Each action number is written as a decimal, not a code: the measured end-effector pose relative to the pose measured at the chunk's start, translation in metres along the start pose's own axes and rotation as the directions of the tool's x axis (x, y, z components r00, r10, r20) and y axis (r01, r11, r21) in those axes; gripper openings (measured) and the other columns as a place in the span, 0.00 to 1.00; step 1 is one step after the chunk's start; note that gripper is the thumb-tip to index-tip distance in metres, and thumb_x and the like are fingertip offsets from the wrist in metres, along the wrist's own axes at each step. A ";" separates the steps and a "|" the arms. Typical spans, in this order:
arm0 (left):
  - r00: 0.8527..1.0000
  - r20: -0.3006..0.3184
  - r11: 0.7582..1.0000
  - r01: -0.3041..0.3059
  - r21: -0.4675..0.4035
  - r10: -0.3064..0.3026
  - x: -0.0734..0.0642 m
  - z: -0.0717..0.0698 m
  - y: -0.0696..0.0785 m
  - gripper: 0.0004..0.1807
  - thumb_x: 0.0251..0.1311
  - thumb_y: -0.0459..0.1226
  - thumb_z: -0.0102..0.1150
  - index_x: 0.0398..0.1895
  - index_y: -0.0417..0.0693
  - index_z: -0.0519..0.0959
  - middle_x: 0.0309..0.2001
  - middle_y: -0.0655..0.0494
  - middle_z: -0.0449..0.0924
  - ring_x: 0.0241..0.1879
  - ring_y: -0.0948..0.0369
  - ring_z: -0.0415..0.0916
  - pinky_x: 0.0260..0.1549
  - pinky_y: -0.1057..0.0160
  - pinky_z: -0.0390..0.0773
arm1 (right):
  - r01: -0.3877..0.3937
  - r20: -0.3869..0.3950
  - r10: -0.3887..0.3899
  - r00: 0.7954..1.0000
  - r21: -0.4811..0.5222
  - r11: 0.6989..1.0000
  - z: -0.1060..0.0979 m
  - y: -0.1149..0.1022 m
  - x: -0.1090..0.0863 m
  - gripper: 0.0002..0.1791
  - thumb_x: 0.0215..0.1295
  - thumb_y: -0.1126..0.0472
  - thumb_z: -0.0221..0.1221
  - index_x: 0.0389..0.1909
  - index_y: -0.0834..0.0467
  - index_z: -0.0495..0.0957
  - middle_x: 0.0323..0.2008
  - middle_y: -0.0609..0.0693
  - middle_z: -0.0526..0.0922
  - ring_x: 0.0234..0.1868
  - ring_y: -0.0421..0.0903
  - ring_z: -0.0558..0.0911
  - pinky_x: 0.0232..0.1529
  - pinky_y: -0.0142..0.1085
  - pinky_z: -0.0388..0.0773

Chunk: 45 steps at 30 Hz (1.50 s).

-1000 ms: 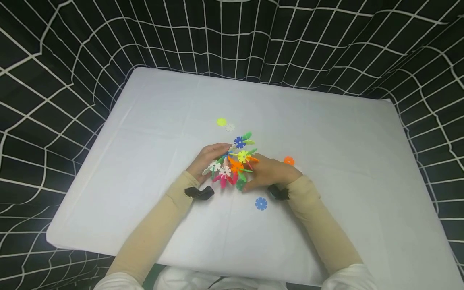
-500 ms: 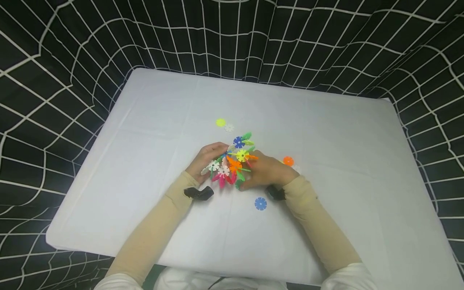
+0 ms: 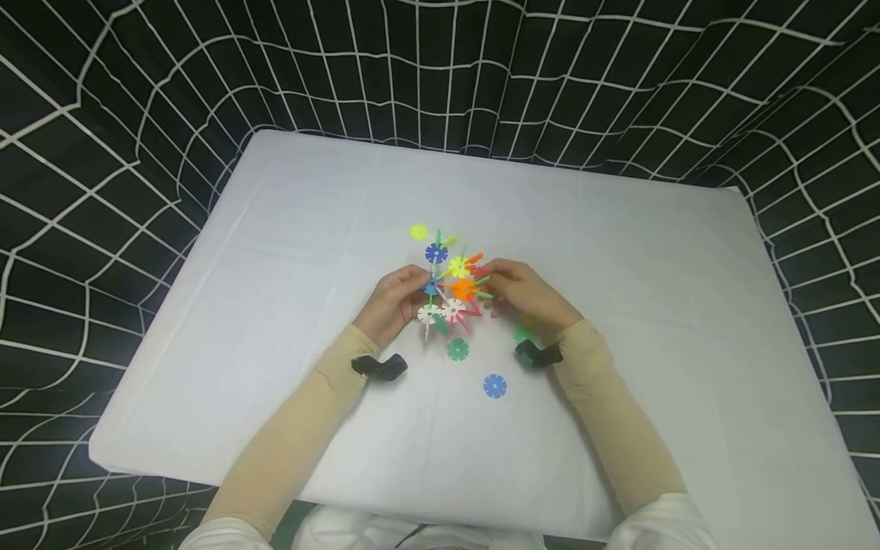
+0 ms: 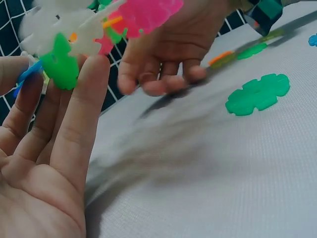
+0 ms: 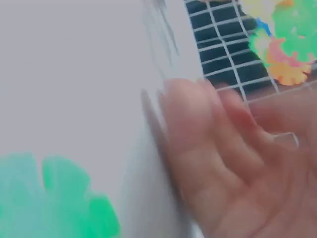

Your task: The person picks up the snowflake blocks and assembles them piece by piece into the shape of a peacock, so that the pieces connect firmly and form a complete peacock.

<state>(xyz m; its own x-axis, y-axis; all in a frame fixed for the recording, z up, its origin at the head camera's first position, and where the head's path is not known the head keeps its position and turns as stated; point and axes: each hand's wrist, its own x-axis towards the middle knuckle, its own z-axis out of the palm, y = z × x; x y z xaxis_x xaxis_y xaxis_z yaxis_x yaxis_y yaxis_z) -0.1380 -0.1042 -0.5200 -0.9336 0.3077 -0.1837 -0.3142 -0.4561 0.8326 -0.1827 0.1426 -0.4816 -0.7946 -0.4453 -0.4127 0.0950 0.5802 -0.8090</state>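
A many-coloured cluster of interlocking plastic snowflake discs [image 3: 463,289] is raised over the middle of the white table. My left hand [image 3: 393,304] pinches it at its left side by a blue disc [image 3: 432,284], with thumb and fingertips. In the left wrist view, a white disc [image 4: 59,25] and a small green disc [image 4: 62,64] of the cluster rise above the left fingers. My right hand [image 3: 525,294] is at the cluster's right side, fingertips close to a red disc [image 3: 479,271]. Its fingers are loosely bent in the left wrist view, with nothing visible in them; the right wrist view is blurred.
Loose on the white table [image 3: 619,252] lie a green disc [image 3: 457,350] below the cluster and a blue disc [image 3: 495,386] nearer the front. Another green disc [image 3: 524,336] is beside the right wrist. A yellow disc [image 3: 418,231] lies behind the cluster. Black netted cloth [image 3: 440,69] surrounds the table.
The cluster has turned and tilted in the left hand. My right hand has come out from beside it and moved up and right, uncovering the green disc and now covering the orange one.
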 end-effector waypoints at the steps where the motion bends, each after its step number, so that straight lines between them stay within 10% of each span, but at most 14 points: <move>1: 1.000 0.004 1.000 0.001 -0.012 -0.001 0.000 0.000 0.000 0.13 0.75 0.31 0.46 0.35 0.50 0.79 0.35 0.59 0.81 0.36 0.63 0.81 0.38 0.70 0.84 | 0.001 -0.015 0.001 1.000 0.117 0.993 -0.003 0.002 0.001 0.26 0.78 0.41 0.45 0.66 0.53 0.71 0.59 0.58 0.80 0.50 0.55 0.83 0.61 0.46 0.79; 7: 1.000 0.010 1.000 -0.007 -0.013 0.007 -0.002 0.003 0.001 0.12 0.75 0.30 0.45 0.36 0.49 0.78 0.36 0.58 0.83 0.39 0.61 0.84 0.44 0.66 0.86 | 0.090 0.043 -0.121 0.992 0.438 0.894 0.001 -0.005 0.001 0.41 0.72 0.27 0.42 0.77 0.47 0.57 0.70 0.57 0.68 0.64 0.60 0.78 0.56 0.47 0.84; 15: 0.999 0.046 1.000 -0.017 0.016 0.016 -0.002 0.004 0.000 0.13 0.74 0.28 0.45 0.37 0.52 0.78 0.37 0.59 0.84 0.42 0.61 0.85 0.47 0.61 0.86 | 0.094 -0.018 -0.098 0.995 0.495 0.864 0.011 -0.014 -0.001 0.32 0.75 0.51 0.55 0.76 0.50 0.57 0.57 0.53 0.76 0.51 0.47 0.84 0.49 0.40 0.84; 30: 0.990 0.141 0.999 -0.006 0.050 -0.001 -0.003 0.003 -0.001 0.13 0.75 0.31 0.43 0.48 0.52 0.79 0.47 0.56 0.83 0.48 0.59 0.84 0.54 0.58 0.85 | 0.129 -0.121 -0.071 0.990 0.589 0.798 0.010 -0.010 -0.002 0.29 0.71 0.57 0.59 0.71 0.48 0.64 0.42 0.47 0.81 0.40 0.43 0.83 0.44 0.33 0.84; 39: 0.984 0.176 1.000 0.015 0.017 -0.017 0.000 0.007 -0.001 0.12 0.77 0.32 0.41 0.55 0.38 0.73 0.50 0.50 0.85 0.51 0.56 0.84 0.54 0.57 0.84 | 0.178 -0.216 -0.028 0.976 0.716 0.675 -0.025 0.007 -0.022 0.29 0.70 0.59 0.62 0.70 0.47 0.67 0.54 0.49 0.75 0.44 0.44 0.81 0.44 0.32 0.85; 45: 0.987 0.158 1.000 0.020 -0.002 -0.019 -0.002 0.007 -0.001 0.21 0.77 0.33 0.42 0.64 0.23 0.61 0.50 0.50 0.85 0.50 0.56 0.84 0.55 0.58 0.84 | 0.187 -0.301 0.053 0.952 0.712 0.677 -0.070 0.037 -0.045 0.29 0.71 0.60 0.61 0.70 0.52 0.65 0.49 0.45 0.76 0.42 0.39 0.81 0.43 0.27 0.83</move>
<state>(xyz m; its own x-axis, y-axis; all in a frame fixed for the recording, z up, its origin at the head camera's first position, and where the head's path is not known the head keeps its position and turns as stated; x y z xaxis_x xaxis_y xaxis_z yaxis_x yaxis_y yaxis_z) -0.1348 -0.0985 -0.5168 -0.8882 0.4448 -0.1146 -0.3331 -0.4518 0.8276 -0.1851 0.2313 -0.4634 -0.9319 -0.1881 -0.3102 0.3426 -0.1754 -0.9230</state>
